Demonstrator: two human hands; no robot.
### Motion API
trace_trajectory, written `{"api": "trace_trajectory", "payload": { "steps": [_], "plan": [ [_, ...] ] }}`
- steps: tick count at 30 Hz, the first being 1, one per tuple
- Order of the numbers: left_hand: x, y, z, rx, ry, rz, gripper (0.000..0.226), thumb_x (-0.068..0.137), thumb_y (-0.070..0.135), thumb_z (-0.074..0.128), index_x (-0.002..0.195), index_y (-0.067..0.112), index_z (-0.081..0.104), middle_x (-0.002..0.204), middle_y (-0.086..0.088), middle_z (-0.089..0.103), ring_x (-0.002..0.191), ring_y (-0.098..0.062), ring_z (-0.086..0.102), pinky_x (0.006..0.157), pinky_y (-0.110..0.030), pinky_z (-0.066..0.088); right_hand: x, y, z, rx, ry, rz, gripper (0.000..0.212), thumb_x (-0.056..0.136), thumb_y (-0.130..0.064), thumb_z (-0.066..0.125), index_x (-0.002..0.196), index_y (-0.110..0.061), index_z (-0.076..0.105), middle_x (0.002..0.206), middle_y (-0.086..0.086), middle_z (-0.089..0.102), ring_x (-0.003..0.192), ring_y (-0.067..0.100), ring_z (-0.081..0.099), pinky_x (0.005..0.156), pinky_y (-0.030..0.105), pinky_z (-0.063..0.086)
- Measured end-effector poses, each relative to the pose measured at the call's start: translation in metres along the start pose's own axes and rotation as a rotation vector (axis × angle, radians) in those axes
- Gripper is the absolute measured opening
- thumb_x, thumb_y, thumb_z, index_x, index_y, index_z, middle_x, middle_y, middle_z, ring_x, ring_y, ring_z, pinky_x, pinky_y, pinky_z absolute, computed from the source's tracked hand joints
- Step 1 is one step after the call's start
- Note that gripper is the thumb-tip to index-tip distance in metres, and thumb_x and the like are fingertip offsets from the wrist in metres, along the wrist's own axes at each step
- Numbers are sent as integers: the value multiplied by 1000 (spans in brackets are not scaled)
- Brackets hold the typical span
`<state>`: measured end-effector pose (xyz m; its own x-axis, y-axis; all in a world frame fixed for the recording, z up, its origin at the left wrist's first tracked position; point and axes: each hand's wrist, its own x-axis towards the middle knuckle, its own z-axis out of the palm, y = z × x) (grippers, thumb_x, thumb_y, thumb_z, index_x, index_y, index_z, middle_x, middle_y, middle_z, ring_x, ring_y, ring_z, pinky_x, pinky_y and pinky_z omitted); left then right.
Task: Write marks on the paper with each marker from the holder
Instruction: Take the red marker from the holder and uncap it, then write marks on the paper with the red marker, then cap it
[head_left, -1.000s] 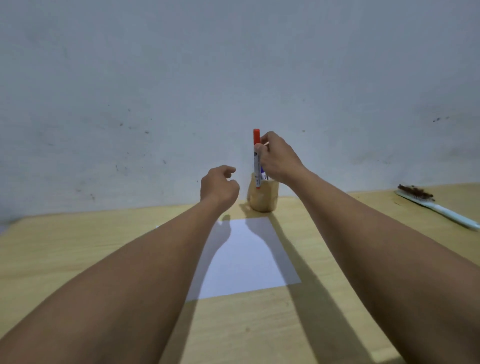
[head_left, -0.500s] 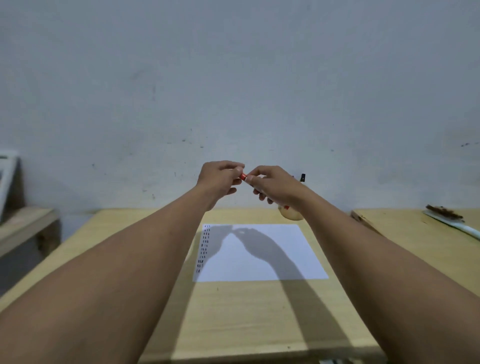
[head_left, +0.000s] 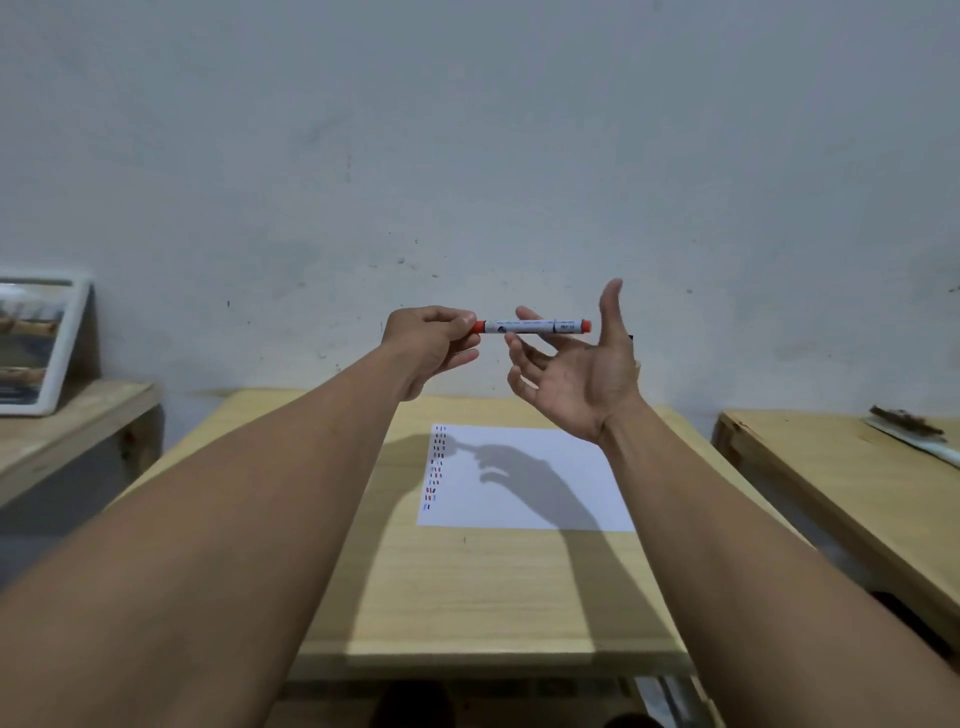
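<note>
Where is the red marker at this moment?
The red marker lies level in the air above the paper, its left end pinched by the left hand.

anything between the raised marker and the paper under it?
Head view: nothing solid. The marker, pinched by the left hand, hangs over the paper; only the hands' shadow falls there. The right hand is open beside it.

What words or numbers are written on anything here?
Red marker: small print along the white barrel, too blurred to read.
Paper: only short red, black and blue dashes down its left edge, no words.
Framed picture at left: no readable text.
Nothing here can be read.
</note>
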<state>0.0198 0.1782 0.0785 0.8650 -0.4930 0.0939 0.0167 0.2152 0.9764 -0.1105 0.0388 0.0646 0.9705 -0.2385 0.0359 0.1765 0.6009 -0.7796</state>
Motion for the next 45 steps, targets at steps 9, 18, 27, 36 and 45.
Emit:
{"api": "trace_trajectory", "payload": {
  "steps": [9,18,27,36,45],
  "plan": [
    [-9,0,-10,-38,-139,-28,20,85,0,73,105,-3,70,91,-14,74,83,-20,73,75,-34,62,18,23,16,-273,274,-205,13,91,-21,76,96,-9,73,71,1,70,63,9,64,62,22,55],
    [-1,-12,-29,186,-68,-12,24,92,19,70,99,-3,72,85,-12,67,73,-16,66,71,-35,63,26,40,17,-221,319,-270,9,90,-9,71,92,-1,72,67,8,65,56,12,59,58,20,55],
    [-2,-60,-73,795,120,56,25,81,13,79,103,12,69,93,-9,75,82,-24,70,79,-39,60,21,51,12,-453,327,-212,7,90,-17,72,86,-12,74,74,3,68,64,11,62,63,24,56],
    [-30,-97,-82,987,130,96,13,84,0,68,94,2,77,84,-9,76,76,-20,72,70,-25,56,19,69,10,-533,324,-185,8,90,-17,72,82,-16,72,84,7,67,67,13,61,61,26,56],
    [-32,-115,-83,1085,78,66,44,84,6,70,127,13,67,106,-6,73,98,-22,67,91,-32,51,23,74,5,-580,342,-170,8,90,-20,72,94,-13,73,87,4,71,71,13,63,61,26,56]
  ]
}}
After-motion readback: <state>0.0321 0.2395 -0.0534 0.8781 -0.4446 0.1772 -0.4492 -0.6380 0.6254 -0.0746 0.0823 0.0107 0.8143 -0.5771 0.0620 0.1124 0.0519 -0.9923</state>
